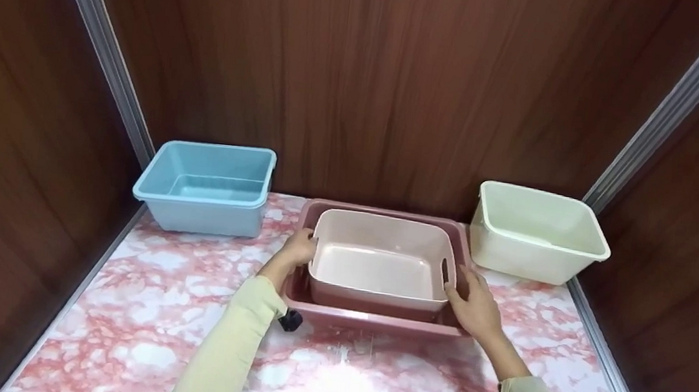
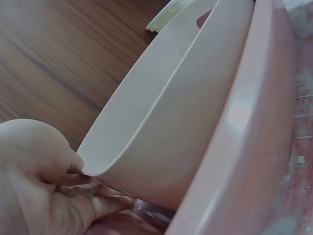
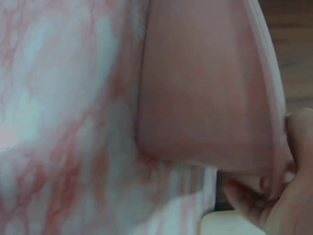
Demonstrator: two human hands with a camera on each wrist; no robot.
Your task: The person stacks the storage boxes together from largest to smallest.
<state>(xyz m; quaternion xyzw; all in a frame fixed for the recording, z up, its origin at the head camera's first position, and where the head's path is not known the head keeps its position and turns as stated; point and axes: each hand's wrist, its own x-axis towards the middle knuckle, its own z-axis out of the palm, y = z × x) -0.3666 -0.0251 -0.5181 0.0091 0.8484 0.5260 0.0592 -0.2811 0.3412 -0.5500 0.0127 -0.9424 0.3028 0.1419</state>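
Note:
A pale pink bin (image 1: 384,271) with handle holes in its ends sits inside a larger dusky pink tub (image 1: 369,318). My left hand (image 1: 298,247) grips the left end of the bin. In the left wrist view, the thumb lies at the bin's rim and the fingers go below it. At the tub's right end, my right hand (image 1: 473,303) curls over the tub's rim, its thumb tip against the bin beside the handle hole. The right wrist view shows fingers outside the tub wall (image 3: 205,88), though blurred; the bin is hidden there.
A blue bin (image 1: 204,214) stands at the back left, a pale green bin (image 1: 525,258) at the back right. Brown wood-look panels (image 1: 387,83) close off the back and sides. Red-and-white marbled patterning covers the tabletop (image 1: 149,305).

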